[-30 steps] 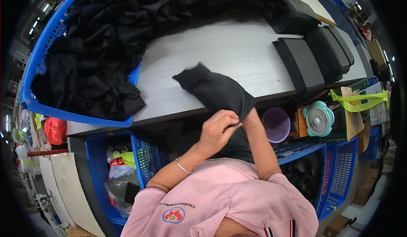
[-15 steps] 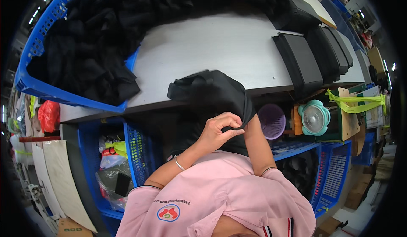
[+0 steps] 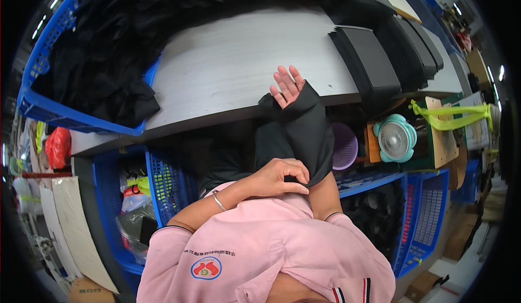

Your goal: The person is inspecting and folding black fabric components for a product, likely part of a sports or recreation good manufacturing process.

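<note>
A black fabric tube (image 3: 308,126) is pulled over my right forearm like a sleeve. My right hand (image 3: 287,87) sticks out of its far end, palm showing and fingers stretched, just past the table's front edge. Near the tube's other end, my left hand (image 3: 281,177) is closed, pinching the hem between thumb and fingers. A silver bangle (image 3: 218,200) circles my left wrist. The cloth hides most of my right forearm.
Black cloth pieces heap in a blue basket (image 3: 81,119) at the left and along the back of the grey table (image 3: 228,67). Stacks of flat black pieces (image 3: 369,59) lie at the right. Below them are a purple bin (image 3: 344,145), a teal fan (image 3: 396,138) and blue crates (image 3: 429,221).
My right hand has pushed out through the tube's far end, fingers spreading. My left hand has drawn the near hem down toward my body. The view has shifted slightly.
</note>
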